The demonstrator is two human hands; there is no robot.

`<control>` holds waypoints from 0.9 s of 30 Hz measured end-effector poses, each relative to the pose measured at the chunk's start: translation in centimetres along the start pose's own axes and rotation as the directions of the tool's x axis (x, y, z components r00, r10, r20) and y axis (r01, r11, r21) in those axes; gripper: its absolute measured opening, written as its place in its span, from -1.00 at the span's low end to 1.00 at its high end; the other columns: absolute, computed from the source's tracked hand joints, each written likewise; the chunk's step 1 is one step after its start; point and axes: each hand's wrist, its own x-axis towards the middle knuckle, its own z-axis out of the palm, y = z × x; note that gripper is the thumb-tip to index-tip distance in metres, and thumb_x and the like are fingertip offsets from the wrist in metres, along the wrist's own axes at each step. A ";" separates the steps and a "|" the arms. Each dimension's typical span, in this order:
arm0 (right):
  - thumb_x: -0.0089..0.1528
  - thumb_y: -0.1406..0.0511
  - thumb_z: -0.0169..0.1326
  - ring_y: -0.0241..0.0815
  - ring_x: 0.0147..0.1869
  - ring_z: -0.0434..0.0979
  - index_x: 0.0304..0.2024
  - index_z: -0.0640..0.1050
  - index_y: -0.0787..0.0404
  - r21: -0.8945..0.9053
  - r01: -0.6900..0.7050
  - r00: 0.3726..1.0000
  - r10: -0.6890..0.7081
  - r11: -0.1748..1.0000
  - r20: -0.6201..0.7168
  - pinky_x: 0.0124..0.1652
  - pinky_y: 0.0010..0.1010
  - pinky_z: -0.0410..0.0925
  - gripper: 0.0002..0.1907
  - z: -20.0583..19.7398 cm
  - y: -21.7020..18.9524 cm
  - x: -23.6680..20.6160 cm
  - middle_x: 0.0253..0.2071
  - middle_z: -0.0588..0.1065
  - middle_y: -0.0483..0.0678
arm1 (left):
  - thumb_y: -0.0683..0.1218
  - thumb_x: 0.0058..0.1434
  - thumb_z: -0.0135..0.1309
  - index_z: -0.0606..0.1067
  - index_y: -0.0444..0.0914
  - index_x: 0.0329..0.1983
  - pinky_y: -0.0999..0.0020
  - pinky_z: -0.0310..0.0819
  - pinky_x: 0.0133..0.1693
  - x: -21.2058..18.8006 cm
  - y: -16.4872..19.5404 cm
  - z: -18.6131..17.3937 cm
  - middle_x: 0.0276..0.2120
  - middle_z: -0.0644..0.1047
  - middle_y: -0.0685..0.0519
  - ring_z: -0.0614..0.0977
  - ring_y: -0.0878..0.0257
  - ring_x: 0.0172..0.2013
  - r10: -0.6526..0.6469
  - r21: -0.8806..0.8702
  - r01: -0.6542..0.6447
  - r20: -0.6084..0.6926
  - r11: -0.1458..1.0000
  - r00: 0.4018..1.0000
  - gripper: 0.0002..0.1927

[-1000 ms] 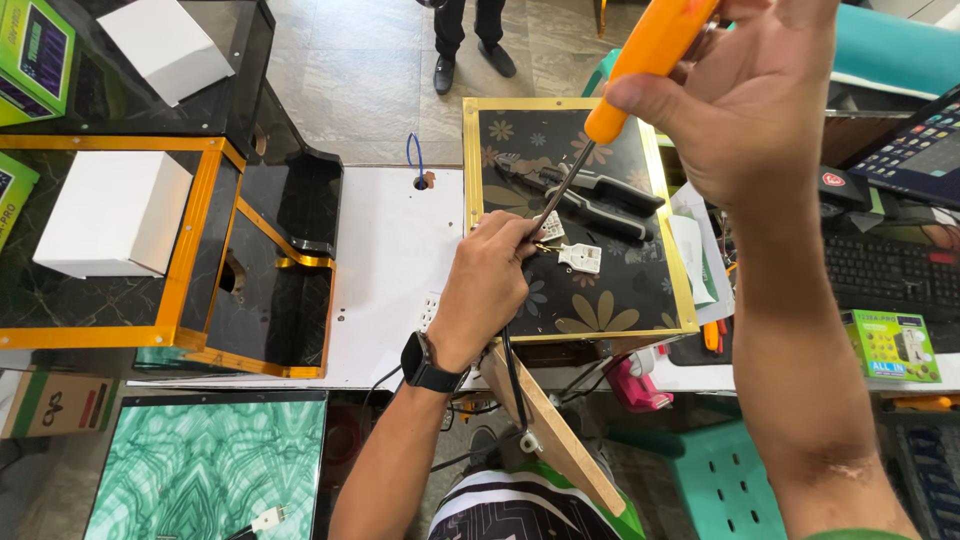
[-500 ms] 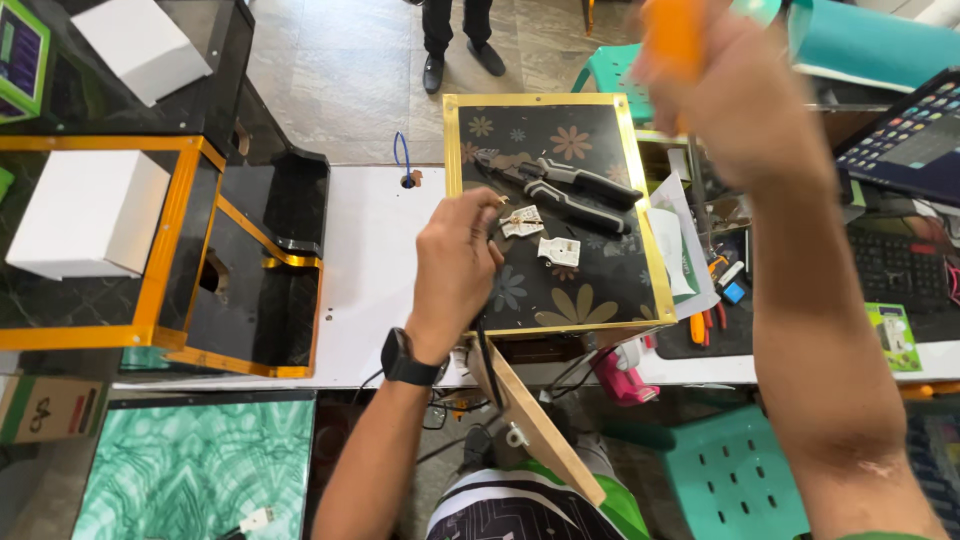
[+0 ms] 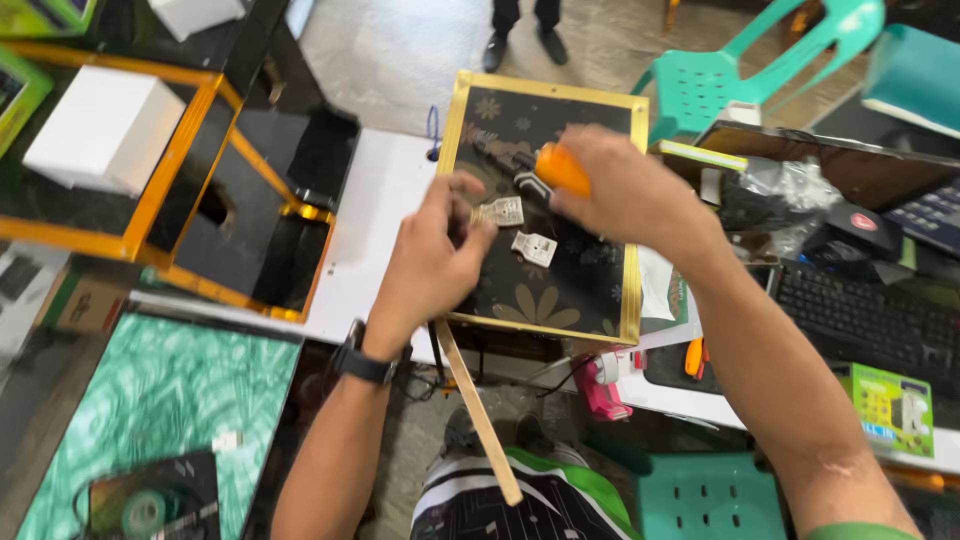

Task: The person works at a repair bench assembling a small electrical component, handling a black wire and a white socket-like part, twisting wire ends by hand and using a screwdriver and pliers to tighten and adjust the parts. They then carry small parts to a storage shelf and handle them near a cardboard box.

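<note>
**Small metal hanger being pinched on the framed panel**

A small metal hanger (image 3: 499, 211) is being pinched by the left hand (image 3: 432, 262) fingers (image 3: 470, 232) on the gold-framed dark floral panel (image 3: 545, 300). An orange-handled screwdriver (image 3: 556, 169) is being gripped tightly in the right hand (image 3: 625, 195) just above it. A second hanger (image 3: 534, 248) is lying just beside, on the same panel.

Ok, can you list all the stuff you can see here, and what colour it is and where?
Framed panel: 1, black with gold edge, table middle.
Metal brackets: 2, silver, on the panel.
Screwdriver: 1, orange handle, in right hand.
White box: 1, on glass stand, left.
Chair: 1, teal, top right.
Keyboard: 1, black, right.
Marbled board: 1, green, bottom left.
Watch: 1, black, left wrist.
Left hand: touching a bracket.
Right hand: gripping the screwdriver.
</note>
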 end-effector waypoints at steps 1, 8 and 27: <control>0.16 0.29 0.22 0.37 0.04 0.48 0.11 0.40 0.43 -0.023 0.015 0.998 -0.016 1.000 -0.065 -0.03 -0.02 0.37 -0.46 0.1 0.8 0.5 0.05 0.43 0.35 | -0.22 0.23 0.14 0.39 -0.31 0.08 0.48 0.44 -0.31 0.0 -0.1 0.3 -0.45 0.45 0.12 0.51 0.39 -0.42 0.004 -0.056 -0.006 -0.024 0.998 1.000 -0.64; 0.21 0.44 0.18 0.37 0.20 0.45 0.34 0.35 0.23 -0.082 0.091 0.990 -0.099 0.992 -0.101 0.12 -0.07 0.35 -0.37 1.2 3.6 5.7 0.12 0.37 0.33 | -0.33 0.35 -0.09 0.38 -0.32 0.21 0.52 0.36 -0.19 0.3 -2.2 1.6 -0.17 0.50 0.11 0.46 0.40 -0.23 -0.117 -0.576 0.086 -0.017 0.813 0.993 -0.64; 0.29 0.28 0.16 0.20 0.16 0.44 0.14 0.53 0.23 0.175 0.188 0.982 -0.186 0.966 -0.030 0.13 -0.09 0.30 -0.63 3.2 4.6 8.7 0.05 0.47 0.14 | -0.19 0.33 0.10 0.52 -0.30 -0.11 0.56 0.40 -0.40 -1.4 0.2 2.2 -0.41 0.55 0.16 0.49 0.51 -0.43 -0.137 -0.180 0.073 -0.379 0.981 0.915 -0.89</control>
